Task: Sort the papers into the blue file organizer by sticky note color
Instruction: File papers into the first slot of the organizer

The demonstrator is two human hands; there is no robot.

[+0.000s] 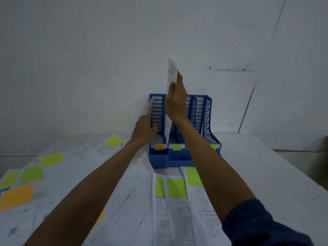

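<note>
Paper point(171, 71) stands edge-on over the blue file organizer point(205, 121), at its left-middle divider, pinched between the thumb and fingers of the right hand point(175, 103). With the left hand point(143, 129) curled round the organizer's left wall, brace there. Steer the sheet's bottom edge fully into its matching slot before loosening.

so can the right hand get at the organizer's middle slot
Probably yes: the right hand holds a paper upright at the middle slot; the left hand is at the left slot.
</note>
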